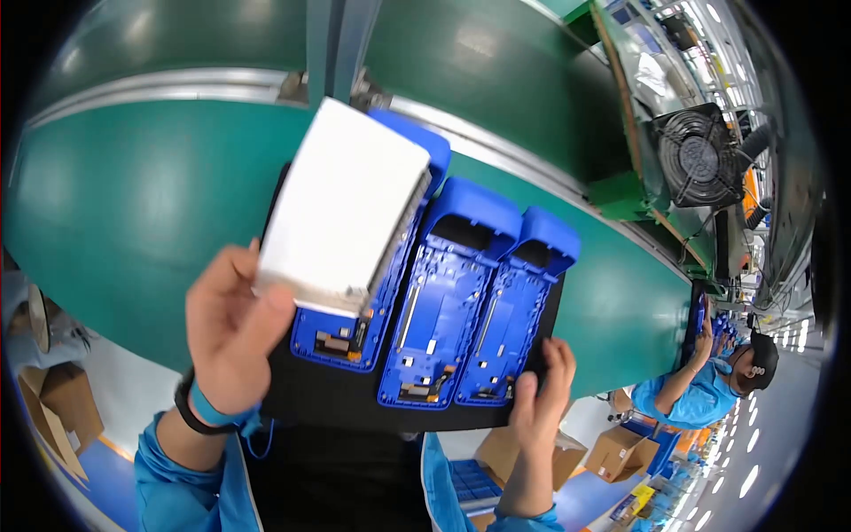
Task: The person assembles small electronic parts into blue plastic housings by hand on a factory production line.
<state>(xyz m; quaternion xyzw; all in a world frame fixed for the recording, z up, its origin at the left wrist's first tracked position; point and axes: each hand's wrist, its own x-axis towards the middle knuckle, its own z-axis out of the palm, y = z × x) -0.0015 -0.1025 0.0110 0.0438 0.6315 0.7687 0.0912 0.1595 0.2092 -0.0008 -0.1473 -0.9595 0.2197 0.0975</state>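
Note:
My left hand (230,324) grips the lower left corner of a flat white stack (350,199) with a layered grey edge, thumb on top. The stack is held up over the leftmost blue plastic housing (424,137) and hides much of it. Beside that lie a middle blue housing (443,306) and a right blue housing (507,319), open side up, with small boards and ribbon cables at their near ends. All three rest on a black mat (328,395). My right hand (542,408) is at the mat's right edge near the right housing, thumb and fingers apart, holding nothing visible.
The green bench top (142,204) is bounded at the back by a metal rail (186,86) and a grey post (339,44). A black fan (698,157) stands at the far right. Beyond, a person in blue (700,390) works. Cardboard boxes (623,454) sit below.

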